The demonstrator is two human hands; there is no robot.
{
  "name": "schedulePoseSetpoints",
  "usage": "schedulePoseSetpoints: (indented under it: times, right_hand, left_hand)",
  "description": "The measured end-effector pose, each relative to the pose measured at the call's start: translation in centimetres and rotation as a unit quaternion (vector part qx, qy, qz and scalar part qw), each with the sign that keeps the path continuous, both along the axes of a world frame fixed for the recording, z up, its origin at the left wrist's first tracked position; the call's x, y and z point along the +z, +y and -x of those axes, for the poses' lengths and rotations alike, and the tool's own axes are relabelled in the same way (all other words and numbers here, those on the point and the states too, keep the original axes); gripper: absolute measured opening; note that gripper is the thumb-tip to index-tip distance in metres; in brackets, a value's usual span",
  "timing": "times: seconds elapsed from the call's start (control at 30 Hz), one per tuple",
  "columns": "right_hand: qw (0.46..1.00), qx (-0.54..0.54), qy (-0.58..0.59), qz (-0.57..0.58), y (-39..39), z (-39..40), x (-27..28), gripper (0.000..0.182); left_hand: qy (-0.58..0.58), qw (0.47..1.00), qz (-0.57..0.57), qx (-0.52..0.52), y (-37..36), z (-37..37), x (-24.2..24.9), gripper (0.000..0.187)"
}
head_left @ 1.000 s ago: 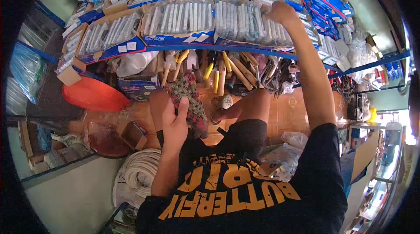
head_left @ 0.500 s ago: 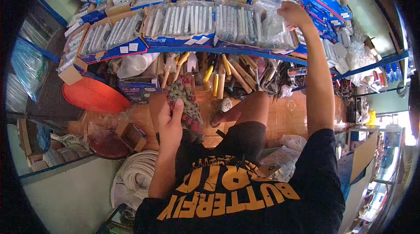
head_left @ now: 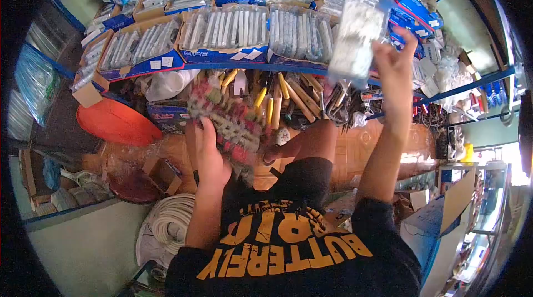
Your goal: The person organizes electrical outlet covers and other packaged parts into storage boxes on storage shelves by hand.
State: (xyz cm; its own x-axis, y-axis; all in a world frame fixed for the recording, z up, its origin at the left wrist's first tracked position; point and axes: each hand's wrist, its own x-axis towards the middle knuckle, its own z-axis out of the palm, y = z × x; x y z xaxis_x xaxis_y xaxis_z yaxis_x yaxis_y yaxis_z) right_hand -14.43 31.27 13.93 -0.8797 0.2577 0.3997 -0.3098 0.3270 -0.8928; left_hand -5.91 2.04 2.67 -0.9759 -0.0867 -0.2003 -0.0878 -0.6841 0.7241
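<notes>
A crumpled red, green and grey patterned cloth [head_left: 222,122] is in my left hand [head_left: 214,158], held above my lap with the thumb along its near side. My right hand [head_left: 395,69] is raised at the right of the front row of boxes, blurred by motion. At its fingers is a clear plastic packet [head_left: 360,36] with pale white contents, standing upright in front of the boxes. The exact grip on the packet's right edge is smeared. Behind it, a blue cardboard box [head_left: 302,55] holds several similar plastic-wrapped packets on edge.
More blue boxes [head_left: 222,55] of wrapped packets line the shelf in rows. Below its blue edge lie wooden and yellow handles [head_left: 300,97]. A red-orange basin [head_left: 116,122] and a coil of white hose [head_left: 166,222] are at my left. A glass case [head_left: 483,208] stands at right.
My right hand has pulled the packet up from the right end of the front box and drawn it nearer. The cloth in my left hand has been spread wider and shifted left.
</notes>
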Motion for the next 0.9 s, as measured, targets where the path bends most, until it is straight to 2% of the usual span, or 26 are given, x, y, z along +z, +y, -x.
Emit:
schedulePoseSetpoints:
  times: [0.03, 0.07, 0.1, 0.13, 0.17, 0.2, 0.23, 0.3, 0.33, 0.4, 0.43, 0.5, 0.53, 0.57, 0.6, 0.63, 0.67, 0.7, 0.77, 0.8, 0.83, 0.9]
  right_hand:
    - [0.999, -0.026, -0.038, -0.011, -2.1, -2.1, -0.4, 0.046]
    - [0.998, -0.007, -0.064, 0.008, -3.1, -3.3, -1.9, 0.046]
    - [0.994, 0.028, -0.066, 0.083, -4.5, -4.3, -3.5, 0.046]
    - [0.992, 0.036, -0.058, 0.102, -5.6, -4.9, -5.5, 0.045]
    - [0.99, 0.024, -0.083, 0.112, -7.5, -6.0, -5.4, 0.048]
    - [0.991, 0.028, -0.058, 0.116, -8.4, -6.4, -6.6, 0.048]
    - [0.992, 0.031, -0.033, 0.12, -9.1, -6.7, -7.7, 0.049]
    - [0.993, 0.044, -0.008, 0.11, -10.3, -7.1, -7.4, 0.048]
    - [0.994, 0.054, 0.018, 0.098, -10.7, -7.3, -7.0, 0.047]
    - [0.993, 0.058, 0.003, 0.103, -11.4, -7.7, -6.0, 0.046]
    - [0.992, 0.062, -0.013, 0.107, -11.7, -7.9, -5.8, 0.045]
    - [0.991, 0.057, -0.03, 0.121, -11.8, -8.2, -5.7, 0.046]
    - [0.989, 0.054, -0.045, 0.133, -11.9, -8.2, -5.7, 0.046]
    - [0.988, 0.054, -0.046, 0.134, -11.9, -8.3, -5.8, 0.046]
    - [0.983, 0.071, -0.047, 0.164, -12.0, -8.3, -5.9, 0.046]
    - [0.976, 0.086, -0.049, 0.194, -12.0, -8.4, -6.0, 0.045]
    - [0.976, 0.084, -0.05, 0.197, -12.2, -8.6, -6.1, 0.045]
    - [0.97, 0.115, -0.045, 0.21, -12.5, -8.9, -6.3, 0.047]
    - [0.962, 0.15, -0.042, 0.223, -12.8, -9.1, -7.0, 0.048]
    - [0.966, 0.172, -0.013, 0.194, -12.7, -8.8, -8.1, 0.049]
    - [0.967, 0.191, 0.013, 0.165, -12.6, -8.7, -9.2, 0.05]
    - [0.963, 0.189, -0.036, 0.19, -12.1, -8.7, -9.7, 0.048]
  left_hand:
    - [0.019, 0.997, -0.071, -0.03, 0.5, 0.3, 0.6, 0.05]
    - [-0.007, 0.999, -0.031, -0.026, 1.1, 0.3, 0.9, 0.054]
    - [0.004, 0.997, -0.066, -0.038, 1.9, 0.4, 0.9, 0.053]
    - [0.089, 0.981, 0.172, -0.015, 2.5, 0.3, 0.1, 0.053]
    - [0.169, 0.901, 0.4, 0.007, 3.2, 0.4, 0.6, 0.054]
    - [0.02, 0.991, 0.123, -0.051, 4.1, 0.3, 1.6, 0.051]
    - [0.026, 0.996, 0.069, -0.041, 5.2, -0.1, 3.3, 0.048]
    - [0.044, 0.998, 0.0, -0.047, 6.1, -0.3, 3.3, 0.04]
    - [0.044, 0.998, 0.001, -0.046, 6.0, -0.2, 3.1, 0.04]
    - [0.056, 0.993, 0.099, -0.016, 5.9, 0.1, 2.7, 0.035]
    - [0.055, 0.993, 0.099, -0.016, 5.9, -0.1, 2.9, 0.035]
    - [0.138, 0.927, 0.329, 0.114, 5.9, -0.7, 3.5, 0.03]
    - [0.167, 0.913, 0.334, 0.161, 6.0, -1.2, 3.0, 0.027]
    - [0.167, 0.913, 0.335, 0.162, 5.7, -1.1, 2.7, 0.027]
    - [0.294, 0.845, 0.417, 0.161, 5.1, -0.9, 2.6, 0.029]
    - [0.414, 0.753, 0.488, 0.154, 4.4, -0.6, 2.7, 0.03]
    - [0.491, 0.622, 0.597, 0.125, 3.5, -0.5, 2.1, 0.035]
    - [0.489, 0.623, 0.599, 0.122, 3.5, -0.7, 1.6, 0.035]
    - [0.4, 0.555, 0.727, 0.053, 3.6, -0.9, 1.1, 0.038]
    - [0.395, 0.58, 0.71, 0.053, 3.4, -0.5, 1.1, 0.038]
    - [0.393, 0.579, 0.712, 0.054, 3.1, 0.1, 1.6, 0.038]
    - [0.38, 0.568, 0.73, 0.035, 2.4, 0.9, 3.5, 0.036]
